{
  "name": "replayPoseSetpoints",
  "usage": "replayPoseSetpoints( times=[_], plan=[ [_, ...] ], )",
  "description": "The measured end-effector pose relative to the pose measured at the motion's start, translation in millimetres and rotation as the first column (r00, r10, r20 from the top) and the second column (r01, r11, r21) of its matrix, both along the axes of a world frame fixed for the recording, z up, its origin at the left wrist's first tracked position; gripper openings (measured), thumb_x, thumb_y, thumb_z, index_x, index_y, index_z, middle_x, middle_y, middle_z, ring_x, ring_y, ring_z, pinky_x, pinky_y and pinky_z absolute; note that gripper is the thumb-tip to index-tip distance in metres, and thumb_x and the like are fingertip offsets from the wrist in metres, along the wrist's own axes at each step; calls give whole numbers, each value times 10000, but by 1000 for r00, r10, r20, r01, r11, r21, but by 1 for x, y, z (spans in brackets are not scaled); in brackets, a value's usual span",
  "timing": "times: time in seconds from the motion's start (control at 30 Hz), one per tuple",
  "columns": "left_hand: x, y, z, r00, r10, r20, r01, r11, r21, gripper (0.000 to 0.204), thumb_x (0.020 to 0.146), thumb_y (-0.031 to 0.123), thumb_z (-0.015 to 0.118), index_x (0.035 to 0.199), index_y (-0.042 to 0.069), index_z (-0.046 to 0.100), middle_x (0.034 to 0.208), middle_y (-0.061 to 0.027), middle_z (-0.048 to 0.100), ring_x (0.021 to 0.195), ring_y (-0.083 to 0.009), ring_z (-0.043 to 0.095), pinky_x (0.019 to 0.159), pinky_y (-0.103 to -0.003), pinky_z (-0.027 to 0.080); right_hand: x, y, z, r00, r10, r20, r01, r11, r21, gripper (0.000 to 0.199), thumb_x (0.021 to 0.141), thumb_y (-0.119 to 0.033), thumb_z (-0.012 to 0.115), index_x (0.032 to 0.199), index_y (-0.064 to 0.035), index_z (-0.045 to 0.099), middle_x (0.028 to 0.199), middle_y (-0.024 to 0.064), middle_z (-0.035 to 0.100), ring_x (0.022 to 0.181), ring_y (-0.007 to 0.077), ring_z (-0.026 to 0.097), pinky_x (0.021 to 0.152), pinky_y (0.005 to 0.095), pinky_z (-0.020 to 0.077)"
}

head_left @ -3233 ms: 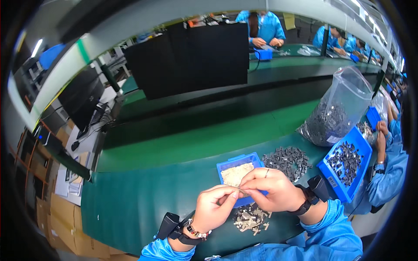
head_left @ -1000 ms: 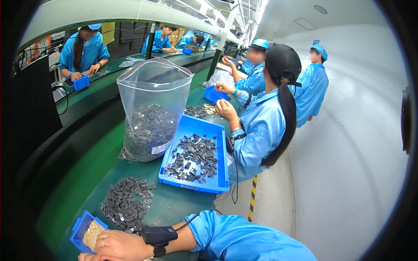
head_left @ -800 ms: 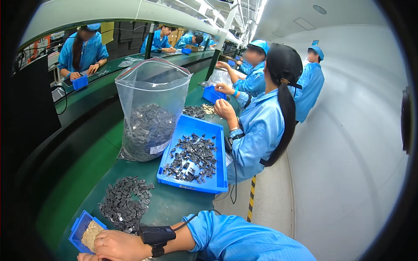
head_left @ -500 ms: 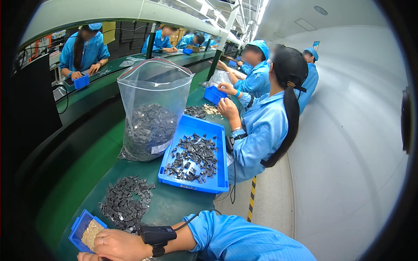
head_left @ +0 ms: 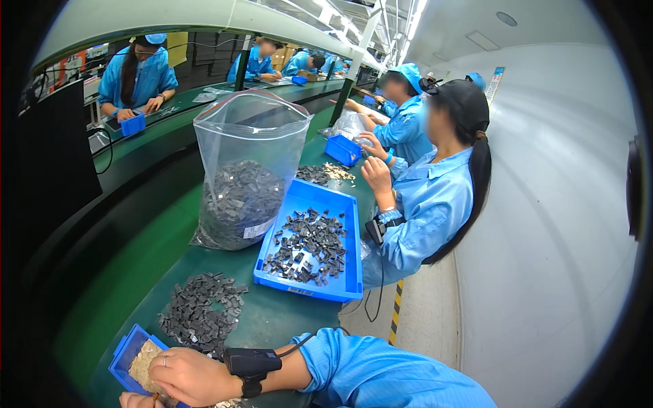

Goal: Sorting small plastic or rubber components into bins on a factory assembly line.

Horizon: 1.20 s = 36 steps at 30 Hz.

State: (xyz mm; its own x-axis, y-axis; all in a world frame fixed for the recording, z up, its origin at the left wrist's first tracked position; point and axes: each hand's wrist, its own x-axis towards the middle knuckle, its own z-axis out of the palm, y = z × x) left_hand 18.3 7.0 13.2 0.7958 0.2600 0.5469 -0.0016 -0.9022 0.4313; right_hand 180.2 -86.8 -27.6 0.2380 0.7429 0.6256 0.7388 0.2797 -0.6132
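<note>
My right hand [head_left: 194, 376], with a ring and a black device strapped at its wrist, reaches over a small blue bin [head_left: 126, 353]. Pale beige small pieces [head_left: 143, 366] fill that bin. The right fingers are bent down and closed, and what they grip is hidden beneath the hand. My left hand [head_left: 136, 400] shows only as a few fingertips at the lower edge, pressed together close to the right fingers. A tiny brownish bit shows between the hands, too small to name. Just beyond lies a pile of small dark grey plastic parts [head_left: 204, 306] on the green table.
A large clear zip bag [head_left: 248, 197] of dark parts stands behind the pile. Beside it sits a blue tray [head_left: 309, 289] with loose dark parts. A co-worker in blue [head_left: 428, 197] works on the right, several others farther off. A cable runs from my wrist device.
My view has shifted slightly, so the tray and bag appear a little farther right. Both hands stay by the small bin, with the right fingers slightly changed in pose. The nearest co-worker's head has turned.
</note>
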Motion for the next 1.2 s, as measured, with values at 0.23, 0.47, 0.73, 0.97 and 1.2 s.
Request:
replayPoseSetpoints(
  times=[0.23,0.47,0.73,0.97,1.2],
  plan=[
    [1,-1,0,999,8,38,-8,1000,4,57,805,-83,624,857,-62,626,817,-198,616,764,-369,584,713,-431,494,-1,9,-19,1000,28,-6,-28,999,-21,168,739,-124,630,849,3,625,872,122,578,842,296,577,784,400,478],
    [1,-1,-1,999,18,40,-18,1000,-12,51,809,-88,620,850,-58,623,816,-194,617,755,-363,583,703,-426,492,8,1,-12,983,183,-4,-183,982,48,228,722,-32,643,938,32,605,976,148,565,948,339,550,841,408,459],
    [1,-1,0,999,23,35,-23,1000,-13,49,811,-81,626,853,-56,630,818,-190,621,758,-360,586,703,-428,493,10,1,-15,980,183,82,-175,979,-100,207,743,-44,601,934,27,638,964,140,585,990,314,557,880,390,454],
    [0,1,-4,999,44,11,-44,999,-10,51,820,-69,634,867,-50,639,831,-187,629,781,-368,589,730,-439,492,8,0,-3,981,189,52,-185,981,-59,218,736,-52,615,933,37,641,979,136,583,1050,299,558,899,382,460],
    [0,3,-7,997,36,-69,-36,999,3,52,858,-7,626,894,-40,644,871,-174,643,829,-366,592,773,-436,480,5,-1,12,966,237,102,-249,959,136,150,804,-160,622,905,-58,664,872,102,628,879,307,611,761,412,494]
  ],
)
